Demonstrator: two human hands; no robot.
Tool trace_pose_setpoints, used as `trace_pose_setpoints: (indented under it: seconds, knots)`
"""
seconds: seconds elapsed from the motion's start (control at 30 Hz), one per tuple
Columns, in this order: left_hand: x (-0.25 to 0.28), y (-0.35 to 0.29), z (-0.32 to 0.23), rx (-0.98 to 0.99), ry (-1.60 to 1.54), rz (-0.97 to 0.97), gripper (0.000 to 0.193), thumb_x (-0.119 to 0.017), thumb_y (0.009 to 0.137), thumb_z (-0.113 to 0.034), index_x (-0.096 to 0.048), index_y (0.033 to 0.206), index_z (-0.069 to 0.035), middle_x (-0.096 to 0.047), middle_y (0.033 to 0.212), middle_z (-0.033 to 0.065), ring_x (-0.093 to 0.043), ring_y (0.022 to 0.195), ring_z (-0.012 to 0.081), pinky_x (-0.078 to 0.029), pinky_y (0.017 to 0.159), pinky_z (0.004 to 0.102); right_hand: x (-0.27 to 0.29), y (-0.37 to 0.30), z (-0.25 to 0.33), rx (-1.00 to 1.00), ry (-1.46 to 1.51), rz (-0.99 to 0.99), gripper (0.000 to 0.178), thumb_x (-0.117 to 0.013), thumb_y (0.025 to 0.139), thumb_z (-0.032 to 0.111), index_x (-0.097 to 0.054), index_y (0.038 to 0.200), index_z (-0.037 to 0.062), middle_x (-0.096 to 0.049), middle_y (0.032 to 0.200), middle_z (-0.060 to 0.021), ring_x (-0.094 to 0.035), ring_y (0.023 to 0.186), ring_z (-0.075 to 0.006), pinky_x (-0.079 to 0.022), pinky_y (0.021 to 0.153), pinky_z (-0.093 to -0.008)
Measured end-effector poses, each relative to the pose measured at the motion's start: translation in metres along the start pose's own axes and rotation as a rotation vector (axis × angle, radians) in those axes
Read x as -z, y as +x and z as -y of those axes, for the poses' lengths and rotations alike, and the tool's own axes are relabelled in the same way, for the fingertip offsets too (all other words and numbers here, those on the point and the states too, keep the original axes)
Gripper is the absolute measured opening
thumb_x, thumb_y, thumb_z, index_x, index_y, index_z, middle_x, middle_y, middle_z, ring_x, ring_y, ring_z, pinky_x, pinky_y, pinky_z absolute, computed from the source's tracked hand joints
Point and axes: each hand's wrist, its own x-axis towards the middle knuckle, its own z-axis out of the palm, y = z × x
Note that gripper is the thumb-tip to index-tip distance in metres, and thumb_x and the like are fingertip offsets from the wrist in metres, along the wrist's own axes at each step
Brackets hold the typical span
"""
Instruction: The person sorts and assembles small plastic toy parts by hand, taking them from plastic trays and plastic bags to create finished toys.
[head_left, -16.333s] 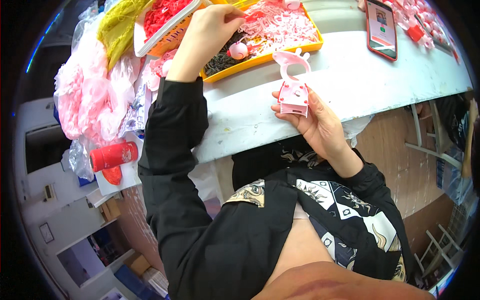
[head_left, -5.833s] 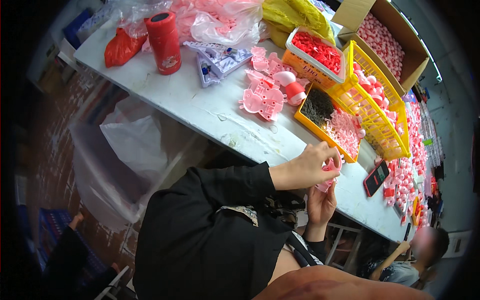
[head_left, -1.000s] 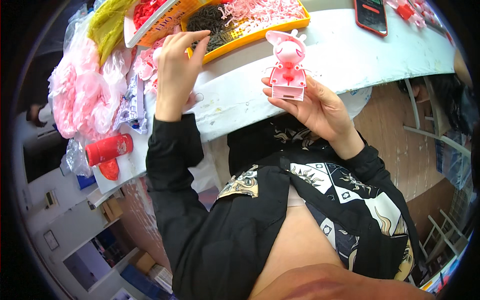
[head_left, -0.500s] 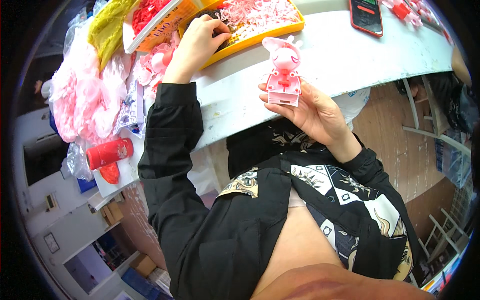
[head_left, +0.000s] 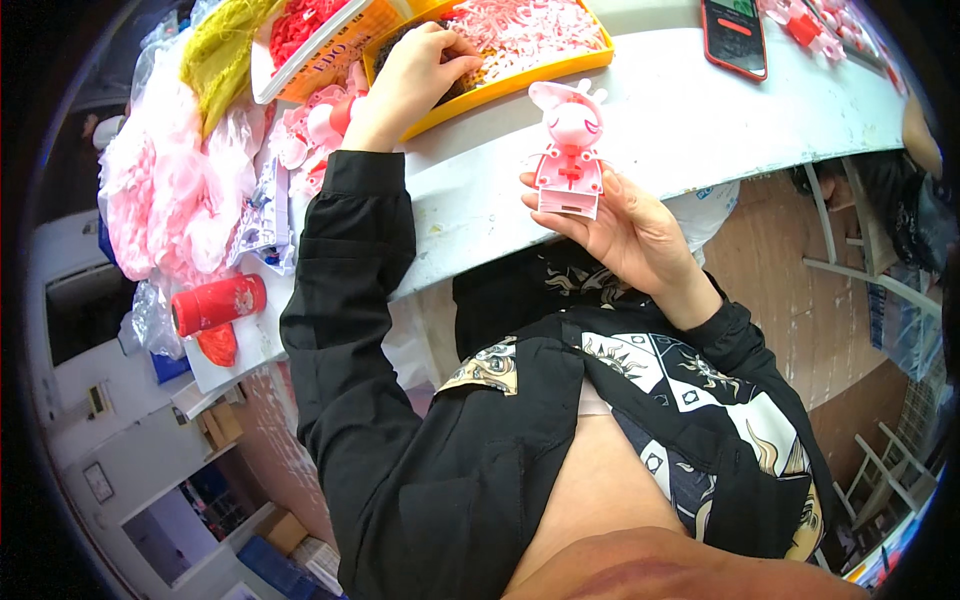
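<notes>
In my right hand [head_left: 638, 232] is a pink plastic toy figure [head_left: 572, 128], held upright by its white box-shaped base over the table's near edge. It has long ears on a rounded head and a red piece on its front. My left hand [head_left: 422, 78] reaches into the left part of a yellow tray [head_left: 520, 90], fingers curled down among small dark and yellow pieces. Whatever lies between those fingertips is hidden. Small pale pink parts [head_left: 535, 40] fill the tray's right side.
Left of the tray stand a tub [head_left: 325, 50] of red parts and plastic bags [head_left: 170, 210] of pink parts. A red cylinder [head_left: 218, 305] lies at the table's left end. At the back right rests a phone [head_left: 735, 38]. Another person's arm [head_left: 920, 135] shows at the right edge.
My left hand has shifted slightly right within the tray, its fingers still down among the pieces. The toy in my right hand stays nearly in place.
</notes>
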Motion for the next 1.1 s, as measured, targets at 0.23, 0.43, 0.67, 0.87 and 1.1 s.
trace_pose_setpoints:
  seconds: [0.23,0.43,0.67,0.87,1.1]
  knots:
    - [0.003,-0.008,0.003,0.081,-0.103,0.081,0.017,-0.069,0.083,-0.016,-0.070,0.090,0.000,-0.061,0.087,0.0148,-0.061,0.079,0.0247,-0.050,0.074,0.0338,-0.001,0.000,0.000,0.002,-0.008,0.003,0.047,-0.040,0.102,0.021,-0.026,0.139,-0.0040,-0.040,0.138,-0.0295,-0.043,0.129,-0.0405,-0.038,0.109,-0.0452]
    - [0.011,-0.013,-0.009,0.122,-0.002,0.124,0.017,-0.067,0.088,-0.014,-0.067,0.097,0.000,-0.064,0.091,0.0077,-0.062,0.083,0.0163,-0.049,0.077,0.0251,0.000,0.000,-0.001,-0.012,0.003,0.006,0.048,-0.041,0.102,0.021,-0.027,0.139,-0.0041,-0.040,0.137,-0.0295,-0.043,0.129,-0.0398,-0.039,0.109,-0.0446]
    - [0.020,-0.028,-0.010,0.165,-0.162,-0.177,0.018,-0.062,0.090,-0.009,-0.065,0.104,0.002,-0.071,0.092,0.0084,-0.067,0.083,0.0142,-0.051,0.079,0.0244,-0.002,0.001,-0.003,-0.012,-0.020,0.003,0.048,-0.040,0.102,0.022,-0.026,0.140,-0.0040,-0.040,0.137,-0.0296,-0.044,0.128,-0.0392,-0.039,0.109,-0.0442]
    - [0.033,-0.053,-0.050,-0.041,-0.204,-0.287,0.018,-0.066,0.085,-0.006,-0.070,0.102,-0.002,-0.069,0.090,0.0111,-0.066,0.083,0.0174,-0.050,0.077,0.0262,-0.003,0.004,-0.005,-0.008,-0.005,-0.029,0.046,-0.039,0.102,0.022,-0.027,0.139,-0.0034,-0.043,0.135,-0.0287,-0.045,0.127,-0.0388,-0.039,0.109,-0.0445]
    - [0.025,-0.086,-0.127,-0.121,-0.358,-0.148,0.023,-0.069,0.077,0.004,-0.071,0.098,-0.005,-0.064,0.089,0.0072,-0.063,0.083,0.0196,-0.051,0.071,0.0293,0.002,0.008,-0.012,0.009,0.007,-0.009,0.044,-0.043,0.101,0.023,-0.031,0.136,-0.0027,-0.049,0.131,-0.0205,-0.050,0.124,-0.0331,-0.039,0.108,-0.0456]
